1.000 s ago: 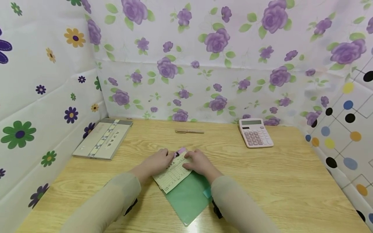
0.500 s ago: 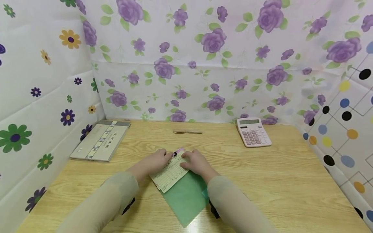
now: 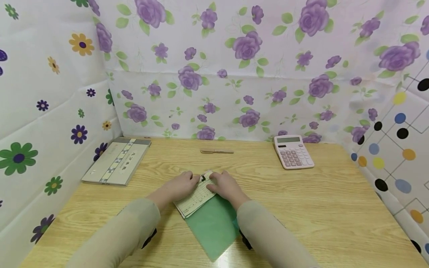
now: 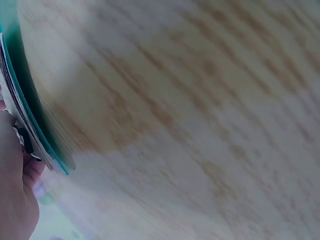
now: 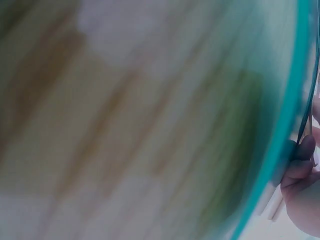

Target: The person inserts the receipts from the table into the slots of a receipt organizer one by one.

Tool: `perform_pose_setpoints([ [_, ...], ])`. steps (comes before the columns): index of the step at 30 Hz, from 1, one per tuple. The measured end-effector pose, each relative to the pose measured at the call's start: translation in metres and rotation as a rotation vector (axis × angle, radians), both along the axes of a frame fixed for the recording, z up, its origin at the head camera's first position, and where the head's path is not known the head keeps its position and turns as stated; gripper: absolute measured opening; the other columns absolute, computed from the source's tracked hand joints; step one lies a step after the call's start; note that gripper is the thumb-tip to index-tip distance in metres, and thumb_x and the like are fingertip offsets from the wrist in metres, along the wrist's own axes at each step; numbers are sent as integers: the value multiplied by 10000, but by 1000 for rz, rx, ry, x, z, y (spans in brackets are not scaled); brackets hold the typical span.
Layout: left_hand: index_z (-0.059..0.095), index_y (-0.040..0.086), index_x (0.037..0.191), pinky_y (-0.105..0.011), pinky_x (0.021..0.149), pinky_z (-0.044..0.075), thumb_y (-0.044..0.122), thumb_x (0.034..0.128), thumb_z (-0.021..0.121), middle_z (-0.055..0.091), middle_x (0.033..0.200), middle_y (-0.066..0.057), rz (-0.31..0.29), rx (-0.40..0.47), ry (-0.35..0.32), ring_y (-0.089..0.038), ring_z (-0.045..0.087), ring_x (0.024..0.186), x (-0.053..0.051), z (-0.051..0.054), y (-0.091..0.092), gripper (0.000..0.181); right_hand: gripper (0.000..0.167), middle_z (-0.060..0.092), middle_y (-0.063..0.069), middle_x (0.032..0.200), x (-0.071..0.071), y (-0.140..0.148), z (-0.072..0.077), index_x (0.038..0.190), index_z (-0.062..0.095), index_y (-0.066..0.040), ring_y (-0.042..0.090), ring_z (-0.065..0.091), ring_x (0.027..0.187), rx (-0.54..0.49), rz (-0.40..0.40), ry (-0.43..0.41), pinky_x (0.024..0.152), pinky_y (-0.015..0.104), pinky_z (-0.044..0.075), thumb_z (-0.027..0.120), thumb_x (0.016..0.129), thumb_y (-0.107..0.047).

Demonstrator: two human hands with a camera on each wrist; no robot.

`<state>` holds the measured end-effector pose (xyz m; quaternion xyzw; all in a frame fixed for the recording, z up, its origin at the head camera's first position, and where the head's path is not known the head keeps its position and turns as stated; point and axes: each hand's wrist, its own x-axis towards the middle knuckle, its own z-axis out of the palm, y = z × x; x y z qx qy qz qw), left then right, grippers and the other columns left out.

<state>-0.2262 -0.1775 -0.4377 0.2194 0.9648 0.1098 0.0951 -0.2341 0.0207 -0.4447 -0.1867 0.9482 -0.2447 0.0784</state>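
A stack of printed paper forms (image 3: 193, 201) lies over a green folder (image 3: 214, 229), which stands tilted to the table's edge. At the top of the stack sits a small black binder clip (image 3: 202, 178). My left hand (image 3: 181, 186) grips the stack's upper left edge beside the clip, and in the left wrist view its fingers curl by the clip at the folder's edge. With thumb and fingers, my right hand (image 3: 228, 188) pinches the papers at the upper right. In the right wrist view the folder's teal edge (image 5: 280, 135) hides part of that hand.
Behind the hands a tan pen (image 3: 217, 151) lies on the wooden table (image 3: 335, 208). A pink calculator (image 3: 293, 152) is at the back right, a flat grey-white ledger (image 3: 117, 160) at the back left. Patterned cloth walls stand on three sides.
The purple-pink strip at the top of the stack has gone from sight under a pale form. The sheets have shifted slightly; both hands stay at the stack's upper end.
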Motion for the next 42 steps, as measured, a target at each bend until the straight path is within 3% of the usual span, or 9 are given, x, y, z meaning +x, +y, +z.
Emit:
perform_pose_setpoints([
  [3, 419, 40, 1382, -345, 735, 454, 247, 1018, 377, 498, 1039, -113, -156, -119, 152, -195, 480, 893, 0, -4, -1, 421, 415, 537, 194, 1198, -1, 4, -2, 1235, 596, -129, 337, 541, 1059, -11, 13, 4, 875, 463, 440, 620, 901, -374],
  [4, 415, 41, 1386, -336, 734, 455, 249, 1017, 381, 497, 1041, -109, -164, -133, 170, -191, 479, 899, 0, -5, -1, 425, 410, 543, 191, 1204, -1, 7, -2, 1233, 598, -129, 341, 534, 1081, -10, 25, 13, 888, 466, 433, 619, 902, -370],
  [9, 415, 74, 1396, -308, 741, 461, 275, 1014, 395, 484, 1053, -78, -174, -169, 200, -174, 478, 929, 0, -8, 2, 432, 384, 543, 126, 1075, -2, 25, -3, 1244, 606, -177, 232, 539, 836, 32, 94, 29, 738, 393, 457, 621, 901, -350],
  [11, 420, 91, 1394, -293, 724, 455, 276, 1013, 402, 472, 1035, -56, -186, -156, 200, -158, 469, 907, 0, -8, 3, 424, 386, 501, 95, 1000, -2, 33, -1, 1252, 604, -200, 183, 465, 718, 50, 124, 14, 647, 353, 424, 625, 899, -352],
  [15, 430, 129, 1385, -256, 667, 423, 275, 1014, 405, 438, 978, -5, -222, -114, 211, -118, 424, 824, 0, -8, 7, 400, 398, 483, 60, 937, -1, 48, 2, 1269, 595, -219, 171, 432, 687, 82, 180, -3, 615, 329, 393, 630, 897, -356],
  [20, 436, 140, 1389, -281, 672, 413, 258, 1005, 436, 442, 969, -7, -238, -49, 215, -130, 413, 812, 0, -7, 14, 402, 415, 482, 29, 904, 2, 62, 3, 1288, 580, -245, 152, 425, 663, 129, 203, 5, 591, 316, 385, 614, 901, -392],
  [25, 425, 131, 1406, -312, 718, 425, 297, 992, 469, 484, 1007, -39, -255, -40, 236, -152, 447, 832, -4, -7, 21, 448, 412, 504, 40, 909, 7, 74, 3, 1272, 591, -238, 162, 447, 660, 129, 185, 17, 592, 340, 399, 625, 893, -394],
  [32, 371, 113, 1440, -321, 730, 356, 444, 964, 470, 471, 965, -15, -196, -103, 224, -139, 404, 783, -7, -7, 14, 588, 410, 545, 103, 1034, 16, 97, 2, 1244, 600, -217, 168, 517, 710, 197, 113, 78, 639, 382, 458, 620, 889, -420],
  [42, 339, 52, 1444, -372, 807, 423, 493, 963, 430, 513, 1052, -90, -197, -104, 220, -194, 481, 899, -1, -5, 7, 658, 434, 561, 111, 1080, 24, 134, -6, 1253, 590, -218, 198, 562, 794, 235, 3, 77, 672, 409, 481, 628, 877, -432],
])
